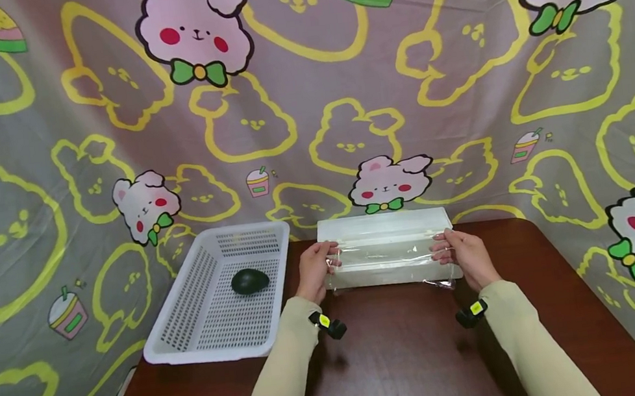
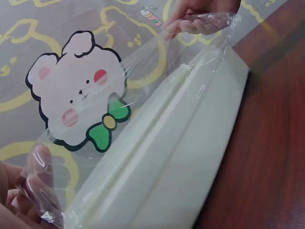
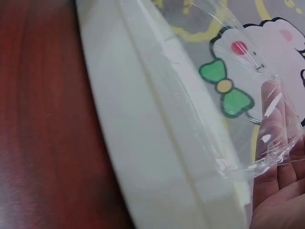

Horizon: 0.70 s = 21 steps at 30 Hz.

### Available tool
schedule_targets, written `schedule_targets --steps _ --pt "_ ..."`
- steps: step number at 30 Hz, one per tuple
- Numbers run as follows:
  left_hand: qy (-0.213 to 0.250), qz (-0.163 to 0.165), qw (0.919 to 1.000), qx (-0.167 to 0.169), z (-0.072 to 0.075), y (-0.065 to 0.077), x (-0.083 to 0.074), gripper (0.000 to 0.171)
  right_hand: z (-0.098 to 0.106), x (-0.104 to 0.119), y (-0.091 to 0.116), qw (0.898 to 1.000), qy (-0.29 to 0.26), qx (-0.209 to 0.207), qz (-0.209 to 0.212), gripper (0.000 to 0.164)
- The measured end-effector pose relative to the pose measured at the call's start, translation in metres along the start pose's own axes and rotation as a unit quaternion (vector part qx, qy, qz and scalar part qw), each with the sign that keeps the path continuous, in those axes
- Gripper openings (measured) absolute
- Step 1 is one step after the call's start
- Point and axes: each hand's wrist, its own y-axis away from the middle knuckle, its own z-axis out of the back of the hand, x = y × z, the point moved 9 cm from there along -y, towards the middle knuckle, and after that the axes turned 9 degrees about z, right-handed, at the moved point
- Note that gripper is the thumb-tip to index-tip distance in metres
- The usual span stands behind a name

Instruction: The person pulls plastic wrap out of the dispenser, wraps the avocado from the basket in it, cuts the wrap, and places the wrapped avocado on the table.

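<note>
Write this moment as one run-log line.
Left hand: holds cling film | right hand: holds cling film | white dispenser box: on table | avocado: in white basket

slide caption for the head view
Left hand and right hand hold cling film at white dispenser; avocado in basket alongside.

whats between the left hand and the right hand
Clear cling film spans from the left hand to the right hand, with the white dispenser box behind it, as the head view shows.
</note>
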Motion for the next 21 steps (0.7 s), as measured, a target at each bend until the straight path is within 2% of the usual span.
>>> schedule_targets --steps 7,17,21 --pt "0.014 -0.016 0.9998 0.003 -0.005 -0.004 -0.02 0.034 0.0 0.018 -0.011 1.0 0.006 0.0 0.014 0.057" --pt "0.024 -0.02 0.9995 -0.001 -0.011 -0.008 -0.036 0.036 0.002 0.034 -0.019 1.0 0.021 0.004 0.021 0.062" --pt "0.032 -0.026 0.9991 -0.002 -0.012 -0.008 -0.048 0.033 0.001 0.045 -0.024 1.0 0.008 0.005 0.029 0.063"
